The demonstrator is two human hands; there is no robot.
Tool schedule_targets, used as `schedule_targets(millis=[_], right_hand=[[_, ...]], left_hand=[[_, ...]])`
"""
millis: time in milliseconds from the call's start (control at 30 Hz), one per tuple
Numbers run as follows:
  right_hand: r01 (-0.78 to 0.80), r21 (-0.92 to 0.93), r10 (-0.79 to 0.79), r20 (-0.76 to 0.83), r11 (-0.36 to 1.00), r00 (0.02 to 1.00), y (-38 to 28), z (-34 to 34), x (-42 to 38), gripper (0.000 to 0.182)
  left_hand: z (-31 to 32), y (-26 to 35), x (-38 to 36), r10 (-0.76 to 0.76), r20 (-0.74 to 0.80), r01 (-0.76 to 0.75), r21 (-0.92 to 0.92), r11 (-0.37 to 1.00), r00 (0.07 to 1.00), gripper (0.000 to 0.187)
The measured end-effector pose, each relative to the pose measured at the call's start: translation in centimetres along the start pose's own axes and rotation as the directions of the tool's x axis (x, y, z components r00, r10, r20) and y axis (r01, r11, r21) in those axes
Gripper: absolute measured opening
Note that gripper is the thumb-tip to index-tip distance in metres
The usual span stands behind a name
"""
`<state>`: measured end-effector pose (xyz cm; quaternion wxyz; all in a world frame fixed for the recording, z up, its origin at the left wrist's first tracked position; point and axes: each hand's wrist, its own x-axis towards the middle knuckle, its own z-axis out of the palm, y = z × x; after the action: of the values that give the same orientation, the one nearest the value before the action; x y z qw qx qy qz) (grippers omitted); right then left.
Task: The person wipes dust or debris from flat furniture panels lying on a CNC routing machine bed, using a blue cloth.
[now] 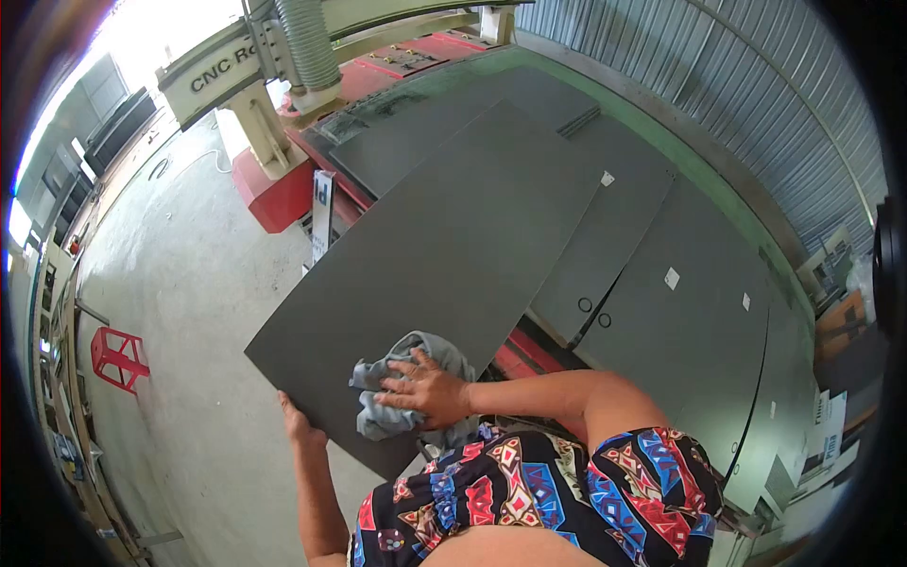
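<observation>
A large dark grey panel (444,227) lies at a slant before me, its near end jutting out past the machine bed. My left hand (300,422) grips the panel's near left edge, with part of the fingers hidden by it. Under my right hand (433,391) is a bunched grey-blue cloth (378,418), pressed on the panel near its front corner. The fingers of that hand are spread over the cloth's folds and hold it.
More grey panels with white labels (672,278) and dark rings (605,320) lie to the right. A CNC machine gantry (222,71) stands at the back left, above a red base (274,194). On the concrete floor (198,312) stands a red stool (120,359).
</observation>
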<state>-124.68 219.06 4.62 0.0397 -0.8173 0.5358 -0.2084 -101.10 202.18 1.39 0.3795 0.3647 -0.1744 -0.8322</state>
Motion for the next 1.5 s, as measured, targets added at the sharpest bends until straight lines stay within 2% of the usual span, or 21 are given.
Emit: schedule_targets(millis=[100,167,267,333,467,533,633,700,733,800,867,967,1067,1167,1300,1400,1500], right_hand=[[-0.050,-0.028,0.049,-0.058,0.998,0.997,4.6,-2.5,-1.0,0.089],[-0.105,-0.067,0.097,-0.104,0.992,0.990,8.6,-4.3,-1.7,0.090],[-0.189,-0.118,0.168,-0.167,0.975,0.971,14.9,-6.8,-2.9,0.089],[-0.262,-0.092,0.225,-0.291,0.961,0.930,18.2,-9.0,-3.8,0.088],[-0.462,-0.095,0.353,-0.517,0.882,0.780,27.9,-11.8,-6.3,0.080],[-0.605,-0.126,0.417,-0.614,0.786,0.670,32.5,-13.5,-7.5,0.076],[-0.797,-0.067,0.531,-0.711,0.601,0.460,40.4,-15.5,-11.0,0.069],[-0.857,0.037,0.647,-0.673,0.514,0.359,45.4,-17.1,-14.1,0.060],[-0.919,0.068,0.690,-0.683,0.389,0.241,47.0,-18.0,-15.5,0.056],[-0.984,0.154,0.757,-0.653,0.093,-0.031,47.7,-19.8,-15.4,0.053],[-0.944,0.231,0.762,-0.559,-0.236,-0.327,47.5,-22.0,-14.2,0.052],[-0.894,0.265,0.706,-0.549,-0.360,-0.447,49.0,-21.9,-11.2,0.056],[-0.935,0.239,0.741,-0.571,-0.261,-0.353,50.1,-21.4,-5.9,0.060],[-0.985,0.170,0.782,-0.610,-0.030,-0.129,49.9,-20.6,0.0,0.063],[-0.958,0.085,0.782,-0.600,0.275,0.171,48.3,-17.9,6.1,0.065],[-0.915,0.017,0.763,-0.557,0.404,0.327,44.1,-15.7,10.0,0.065],[-0.872,-0.010,0.706,-0.583,0.489,0.402,39.2,-12.5,12.9,0.065]], left_hand=[[0.1,0.7,-0.5,0.061,0.014,-0.061,0.047,0.997,0.998,0.061],[-1.5,1.0,0.3,0.067,-0.034,-0.063,0.092,0.994,0.997,0.061],[-0.5,1.2,0.1,0.068,-0.133,-0.051,0.122,0.991,0.989,0.062],[0.2,1.6,-1.2,0.085,-0.208,-0.062,0.116,0.991,0.974,0.061],[-1.3,1.5,-0.7,0.160,-0.213,-0.122,0.179,0.976,0.964,0.059],[-0.7,2.0,-1.5,0.141,-0.183,-0.111,0.165,0.980,0.973,0.058],[-1.4,1.9,-1.7,0.194,-0.096,-0.158,0.299,0.941,0.976,0.058],[-1.3,2.1,-1.6,0.150,-0.223,-0.099,0.222,0.970,0.963,0.059],[-1.2,2.2,-1.6,0.124,-0.284,-0.074,0.180,0.981,0.951,0.059],[-1.0,2.1,-1.7,0.156,-0.272,-0.101,0.206,0.973,0.950,0.059],[-1.0,1.9,-1.7,0.183,-0.253,-0.125,0.227,0.966,0.950,0.059],[-1.1,1.6,-1.9,0.199,-0.232,-0.135,0.264,0.955,0.952,0.059],[-0.8,1.7,-2.2,0.206,-0.229,-0.132,0.301,0.944,0.951,0.060],[-1.7,1.5,-2.0,0.208,-0.191,-0.147,0.292,0.945,0.959,0.060],[-1.9,1.5,-1.8,0.199,-0.164,-0.151,0.267,0.952,0.966,0.060],[-1.7,1.4,-1.4,0.177,-0.153,-0.139,0.232,0.963,0.972,0.058],[0.8,1.6,-1.4,0.166,-0.168,-0.130,0.204,0.970,0.972,0.055]])
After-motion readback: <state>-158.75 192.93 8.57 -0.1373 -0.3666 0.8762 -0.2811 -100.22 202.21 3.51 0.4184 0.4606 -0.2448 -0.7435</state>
